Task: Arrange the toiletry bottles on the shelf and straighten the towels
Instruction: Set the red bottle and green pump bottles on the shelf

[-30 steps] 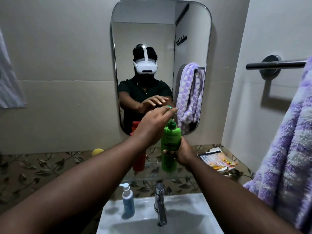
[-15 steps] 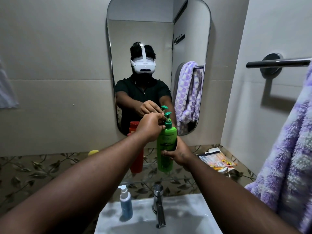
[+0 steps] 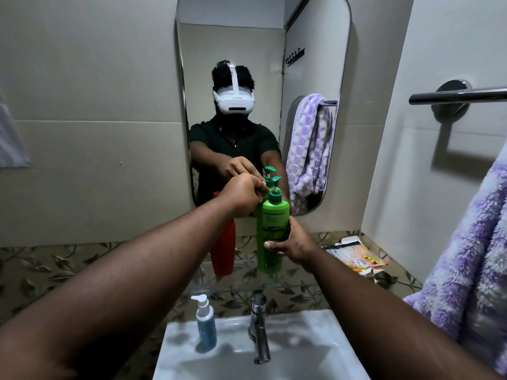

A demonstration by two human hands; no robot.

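The fingers [image 3: 260, 191] of the left hand [image 3: 241, 194] are curled tight and pinch the pump neck of the green bottle [image 3: 272, 229], just under its spout. The right hand [image 3: 295, 246] grips the same bottle lower down, thumb across the front of the label and the rest wrapped behind. The bottle is upright over the glass shelf [image 3: 307, 282] below the mirror [image 3: 247, 37]; whether its base touches the glass cannot be told. Just to its left, partly behind the left wrist, a red bottle [image 3: 223, 253] stands on the same shelf. A crumpled printed packet [image 3: 356, 256] lies to the right, near the corner of the wall. Below the shelf, a blue pump bottle [image 3: 205, 327] stands on the rim of the sink [image 3: 315, 349], left of the tap [image 3: 260, 327]. A purple towel [image 3: 472, 270] hangs at the right edge, below the towel rail [image 3: 461, 95], bunched in uneven folds. A pale cloth [image 3: 11, 144] shows at the left edge.
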